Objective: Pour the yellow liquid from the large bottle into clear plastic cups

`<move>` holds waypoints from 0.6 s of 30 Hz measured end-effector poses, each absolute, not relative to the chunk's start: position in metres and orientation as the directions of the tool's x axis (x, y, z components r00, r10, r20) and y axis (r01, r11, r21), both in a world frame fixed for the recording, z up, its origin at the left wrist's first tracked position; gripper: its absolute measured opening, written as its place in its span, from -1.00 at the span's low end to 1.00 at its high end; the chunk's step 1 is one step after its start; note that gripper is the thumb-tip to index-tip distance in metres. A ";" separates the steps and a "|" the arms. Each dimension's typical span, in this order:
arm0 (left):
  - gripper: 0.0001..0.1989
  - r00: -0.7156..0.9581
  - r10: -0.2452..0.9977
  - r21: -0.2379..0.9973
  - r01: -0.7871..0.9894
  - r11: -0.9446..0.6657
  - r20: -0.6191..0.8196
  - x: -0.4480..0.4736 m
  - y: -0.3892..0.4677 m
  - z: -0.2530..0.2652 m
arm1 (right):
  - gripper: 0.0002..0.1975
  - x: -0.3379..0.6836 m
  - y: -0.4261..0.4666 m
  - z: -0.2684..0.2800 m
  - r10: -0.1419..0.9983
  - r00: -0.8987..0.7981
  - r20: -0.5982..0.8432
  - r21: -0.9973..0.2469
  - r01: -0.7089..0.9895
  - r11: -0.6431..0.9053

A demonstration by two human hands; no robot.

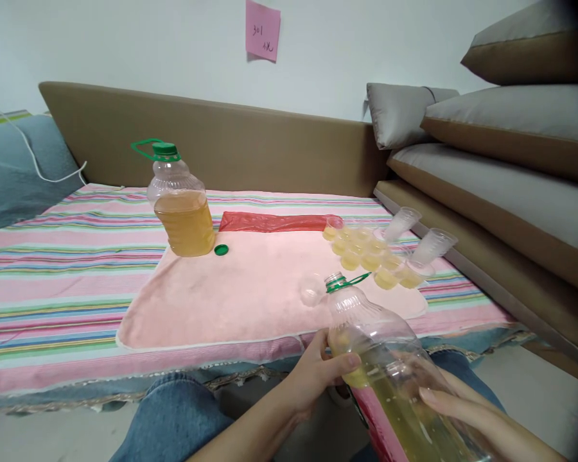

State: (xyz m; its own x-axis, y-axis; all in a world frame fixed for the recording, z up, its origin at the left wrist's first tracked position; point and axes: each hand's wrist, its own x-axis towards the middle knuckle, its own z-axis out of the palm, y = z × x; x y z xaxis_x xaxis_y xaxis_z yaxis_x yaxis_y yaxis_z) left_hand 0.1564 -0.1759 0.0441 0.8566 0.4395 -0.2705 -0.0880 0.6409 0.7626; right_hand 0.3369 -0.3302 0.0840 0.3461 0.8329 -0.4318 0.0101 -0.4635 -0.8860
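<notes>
My right hand is wrapped round a large clear bottle of yellow liquid, tilted with its uncapped neck up and to the left. A green carry ring hangs at the neck. Beside the bottle's shoulder, my left hand is closed with its thumb forward. It appears to hold a clear plastic cup with a little yellow liquid, partly merged with the bottle's outline. Another clear cup stands on the pink mat just behind the bottle's mouth. Several cups of yellow liquid stand grouped at the right.
A second bottle, green-capped and partly full, stands at the left, with a loose green cap beside it. Folded red plastic lies behind the mat. Two cup stacks lean at the right, near piled cushions.
</notes>
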 end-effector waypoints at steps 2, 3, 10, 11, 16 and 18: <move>-0.18 0.852 0.439 0.766 -0.074 0.638 -0.284 0.156 -0.175 0.043 | -0.44 0.339 -0.331 0.079 0.822 0.370 -0.434 -0.888 -0.021 -0.459; -0.18 0.852 0.439 0.767 -0.072 0.638 -0.285 0.156 -0.175 0.042 | -0.46 0.340 -0.332 0.077 0.815 0.378 -0.439 -0.887 -0.039 -0.459; -0.14 0.854 0.460 0.758 -0.127 0.640 -0.245 0.157 -0.176 0.041 | -0.48 0.342 -0.327 0.084 0.819 0.372 -0.437 -0.881 0.005 -0.473; -0.14 0.852 0.464 0.761 -0.128 0.636 -0.243 0.157 -0.176 0.042 | -0.48 0.341 -0.326 0.088 0.820 0.372 -0.435 -0.877 0.033 -0.480; -0.14 0.853 0.463 0.767 -0.128 0.629 -0.238 0.157 -0.176 0.042 | -0.42 0.335 -0.322 0.101 0.797 0.384 -0.466 -0.850 0.057 -0.524; -0.13 0.856 0.459 0.756 -0.133 0.641 -0.239 0.158 -0.176 0.041 | -0.40 0.335 -0.323 0.102 0.788 0.389 -0.477 -0.842 0.057 -0.537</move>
State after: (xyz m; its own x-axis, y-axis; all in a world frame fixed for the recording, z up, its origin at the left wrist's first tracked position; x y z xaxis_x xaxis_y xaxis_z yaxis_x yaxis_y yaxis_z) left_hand 0.1576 -0.1755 0.0412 0.8560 0.4586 -0.2385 -0.1328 0.6410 0.7560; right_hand 0.3352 -0.3227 0.1020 0.3885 0.7884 -0.4769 0.0570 -0.5371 -0.8416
